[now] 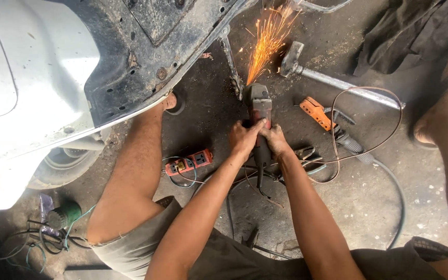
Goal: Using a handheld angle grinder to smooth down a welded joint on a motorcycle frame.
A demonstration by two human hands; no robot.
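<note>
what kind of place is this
Most likely a vehicle repair or metalwork shop. Both hands, left hand and right hand, grip an angle grinder throwing sparks, beside a car body on a grimy concrete floor.

Place: vehicle repair workshop, work done at floor level. Evidence: stained, gritty concrete floor [369, 202]; grimy underside of a white vehicle body [146, 46] with a wheel [60, 166] below it; angle grinder [259, 111] throwing sparks [268, 39]; hammer [327, 75]; orange power strip [189, 162]; orange-handled tool [317, 113]; loose cables [369, 135] across the floor.
</note>
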